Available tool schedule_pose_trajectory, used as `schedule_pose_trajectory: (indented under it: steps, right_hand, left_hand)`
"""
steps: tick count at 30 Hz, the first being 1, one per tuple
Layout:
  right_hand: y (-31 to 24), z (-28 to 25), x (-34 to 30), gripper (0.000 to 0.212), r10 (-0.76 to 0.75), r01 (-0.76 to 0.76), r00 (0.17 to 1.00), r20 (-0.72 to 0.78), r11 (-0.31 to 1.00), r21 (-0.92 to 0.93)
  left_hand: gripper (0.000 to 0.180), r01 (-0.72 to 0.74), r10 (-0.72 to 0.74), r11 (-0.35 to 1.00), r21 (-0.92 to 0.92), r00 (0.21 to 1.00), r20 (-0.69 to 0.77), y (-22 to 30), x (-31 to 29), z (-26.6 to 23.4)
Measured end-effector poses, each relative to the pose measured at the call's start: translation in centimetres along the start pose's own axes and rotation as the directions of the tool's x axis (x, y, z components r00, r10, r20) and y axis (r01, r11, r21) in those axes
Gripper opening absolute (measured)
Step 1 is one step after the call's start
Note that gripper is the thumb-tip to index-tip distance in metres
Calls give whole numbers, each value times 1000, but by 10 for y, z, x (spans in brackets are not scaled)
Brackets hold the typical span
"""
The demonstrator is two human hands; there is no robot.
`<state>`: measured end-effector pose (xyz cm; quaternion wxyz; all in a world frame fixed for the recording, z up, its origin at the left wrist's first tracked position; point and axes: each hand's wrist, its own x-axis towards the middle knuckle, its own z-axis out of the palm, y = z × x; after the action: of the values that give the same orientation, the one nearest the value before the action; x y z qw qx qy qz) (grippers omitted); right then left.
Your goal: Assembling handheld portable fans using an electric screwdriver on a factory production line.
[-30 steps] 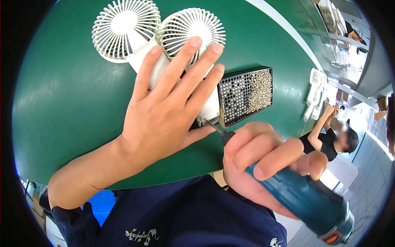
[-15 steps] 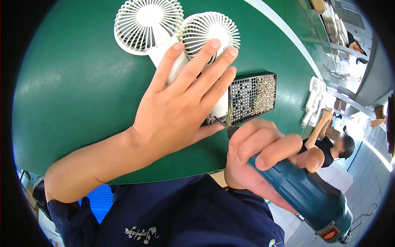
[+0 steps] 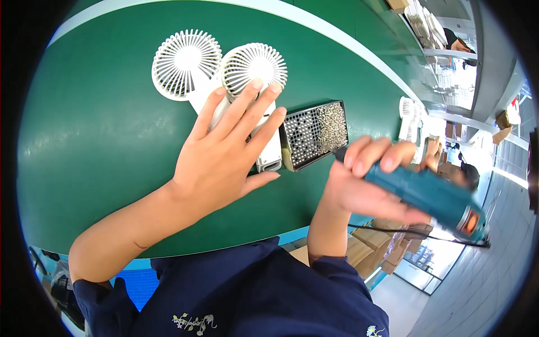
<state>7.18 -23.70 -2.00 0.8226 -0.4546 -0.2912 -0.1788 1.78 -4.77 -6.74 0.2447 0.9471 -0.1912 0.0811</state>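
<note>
My left hand lies flat with fingers spread over two white handheld fans. The right fan rests partly under my fingers, its handle end showing beside my thumb. Touching it, the left fan lies with its handle mostly hidden beneath my hand. My right hand is wrapped round a teal electric screwdriver, held up at the right. Its black nose is near the corner of a black screw tray; the thin bit is hard to make out. Small silvery screws cover the tray's right part.
More white fans lie at the far right of the green table. A co-worker is beyond them, partly hidden by the screwdriver. A black cord trails from the screwdriver. Cardboard boxes stand below the table edge.
My right hand has lifted the screwdriver up and away from the fan's handle end, towards the screw tray. The left hand stays on the fans. The whole view has shifted.
</note>
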Motion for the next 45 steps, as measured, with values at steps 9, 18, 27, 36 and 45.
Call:
schedule_pose_trajectory:
  steps: [9, 18, 27, 36, 45]
  right_hand:
    - [36, -5, 6, 91, 93, -102, 970, -227, 994, -28]
    - [44, -18, 7, 93, 123, -139, 971, -203, 988, -66]
    - [49, -8, 12, 93, 161, -236, 920, -357, 955, -179]
    - [21, 4, 10, 92, 26, -44, 980, -197, 995, -89]
    - [10, 57, -11, 72, 153, -154, 972, 181, 988, -9]
  left_hand:
    - [77, 2, -5, 998, 57, 999, 39, 2, 3, 0]
    - [75, 23, -26, 997, 74, 999, 40, 1, 1, 1]
    - [85, -2, -1, 999, 37, 997, 75, -2, 3, -10]
    - [89, -36, 26, 996, 82, 993, 114, -32, -9, -30]
    - [84, -15, 14, 1000, 13, 998, 59, -32, -10, -17]
